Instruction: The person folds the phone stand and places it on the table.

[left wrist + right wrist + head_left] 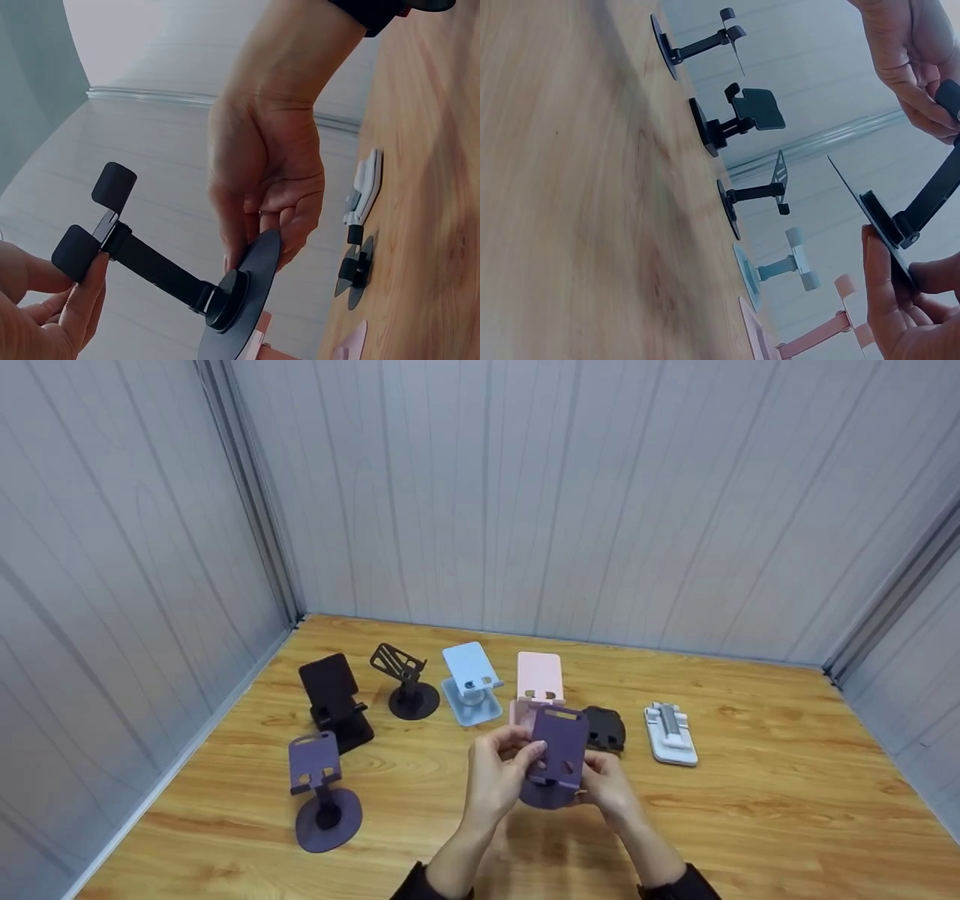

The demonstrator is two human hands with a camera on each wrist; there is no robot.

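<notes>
Both hands hold a purple phone stand up off the table, its arm extended between plate and round base. My left hand pinches the upper plate at its left edge, thumb on the front face. In the left wrist view, the fingers of that hand are beside the padded lip. My right hand grips the base's rim between thumb and fingers, also seen in the right wrist view. Behind the held stand, a pink phone stand is partly hidden. A folded black stand lies just right of it.
A second purple stand stands upright at the left. Behind it are a black stand, a slotted black stand and a light blue stand. A folded white stand lies on the wooden table at right. Pale panels enclose the table.
</notes>
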